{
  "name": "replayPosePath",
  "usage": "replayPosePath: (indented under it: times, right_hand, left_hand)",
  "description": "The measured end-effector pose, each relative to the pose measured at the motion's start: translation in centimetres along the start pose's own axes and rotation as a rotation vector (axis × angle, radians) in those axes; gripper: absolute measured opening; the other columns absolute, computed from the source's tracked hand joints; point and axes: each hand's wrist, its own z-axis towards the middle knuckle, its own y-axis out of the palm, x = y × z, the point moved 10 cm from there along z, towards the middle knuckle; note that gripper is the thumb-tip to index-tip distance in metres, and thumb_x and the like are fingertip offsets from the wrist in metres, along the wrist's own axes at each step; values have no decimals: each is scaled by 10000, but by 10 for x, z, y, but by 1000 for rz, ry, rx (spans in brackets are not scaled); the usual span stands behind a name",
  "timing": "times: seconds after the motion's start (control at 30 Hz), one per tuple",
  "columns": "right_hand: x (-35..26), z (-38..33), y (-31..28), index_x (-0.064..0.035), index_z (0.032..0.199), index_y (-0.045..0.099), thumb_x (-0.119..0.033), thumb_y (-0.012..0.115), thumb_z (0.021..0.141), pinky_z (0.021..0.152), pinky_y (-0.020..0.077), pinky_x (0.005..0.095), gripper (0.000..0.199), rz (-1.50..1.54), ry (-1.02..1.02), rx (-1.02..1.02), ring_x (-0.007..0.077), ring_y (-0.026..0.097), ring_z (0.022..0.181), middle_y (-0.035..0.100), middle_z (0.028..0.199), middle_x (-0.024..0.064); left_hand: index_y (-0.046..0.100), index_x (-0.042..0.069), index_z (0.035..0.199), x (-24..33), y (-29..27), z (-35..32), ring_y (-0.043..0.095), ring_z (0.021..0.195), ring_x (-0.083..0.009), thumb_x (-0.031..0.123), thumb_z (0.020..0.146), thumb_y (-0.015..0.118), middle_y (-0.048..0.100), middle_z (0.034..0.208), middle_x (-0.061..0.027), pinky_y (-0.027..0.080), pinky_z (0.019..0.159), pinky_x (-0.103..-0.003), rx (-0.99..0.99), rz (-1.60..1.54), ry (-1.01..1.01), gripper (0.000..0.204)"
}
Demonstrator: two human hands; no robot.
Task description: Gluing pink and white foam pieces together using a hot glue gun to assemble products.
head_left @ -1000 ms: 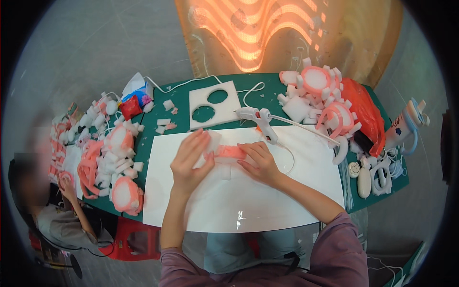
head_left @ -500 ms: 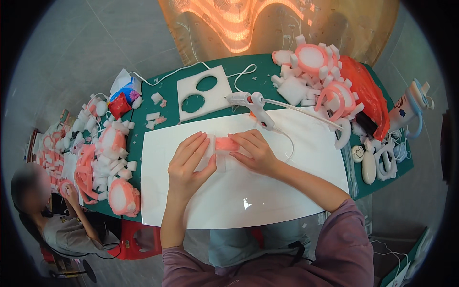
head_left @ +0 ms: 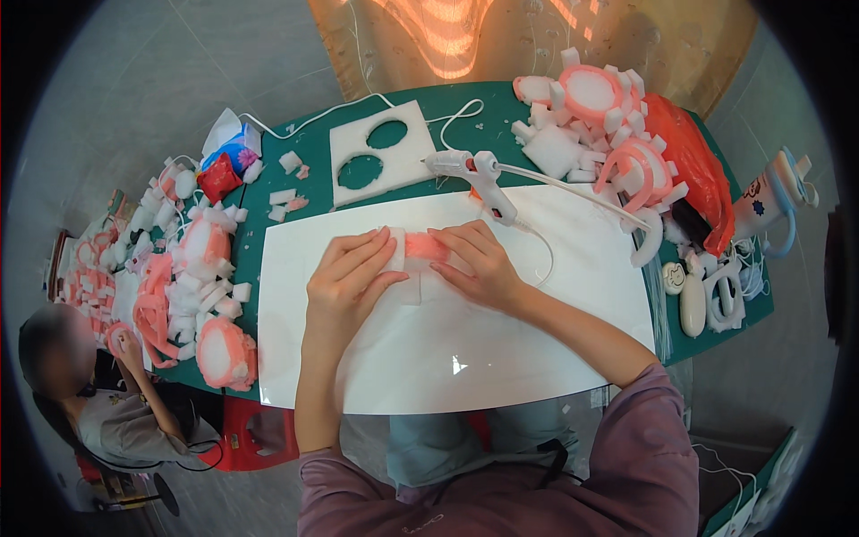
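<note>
White foam block (head_left: 397,251) pinched by left hand (head_left: 349,274); pink piece (head_left: 421,246), seemingly foam, gripped by right hand (head_left: 480,268). Judged light, squashable; best held by ends.

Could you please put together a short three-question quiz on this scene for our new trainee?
1. Fill in the colour: the left hand holds a white foam block, while the right hand grips the ____ piece.
2. Multiple choice: which of these lies to the right of the glue gun?
A. the tissue pack
B. the red plastic bag
C. the foam sheet with two round holes
3. True or false: the glue gun is in neither of the person's hands.

Key:
1. Pink
2. B
3. True
</note>
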Motion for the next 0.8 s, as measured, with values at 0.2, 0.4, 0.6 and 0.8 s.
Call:
replayPosePath:
  times: [0.2,0.4,0.6,0.8]
  right_hand:
    - [1,4,1,2,1085,548,-73,679,687,734,430,331,426,-15,2,-19,250,484,825,554,950,96]
    - [-11,12,4,-14,1118,525,-90,686,681,774,427,342,472,-45,-4,-78,266,482,919,531,1029,108]
    - [-41,38,-5,-110,1122,526,-198,720,674,856,357,383,496,-70,-68,-76,260,453,1023,496,1128,77]
    - [-63,60,12,-160,1053,557,-270,725,680,850,325,372,424,-133,-259,-221,230,461,1022,503,1108,42]
  left_hand:
    - [678,38,933,-15,1,3,597,896,-232,81,538,765,660,953,-89,502,738,-292,-19,-58,-33,407]
    - [675,48,948,-22,-3,0,597,893,-228,79,548,763,660,959,-85,504,732,-289,-9,-93,-47,411]
    - [659,58,964,-24,-7,0,592,889,-215,70,566,765,655,943,-76,507,733,-291,9,-166,-104,412]
    - [568,97,1105,-40,-10,-3,604,910,-215,86,560,786,640,963,-73,495,763,-310,52,-336,-249,588]
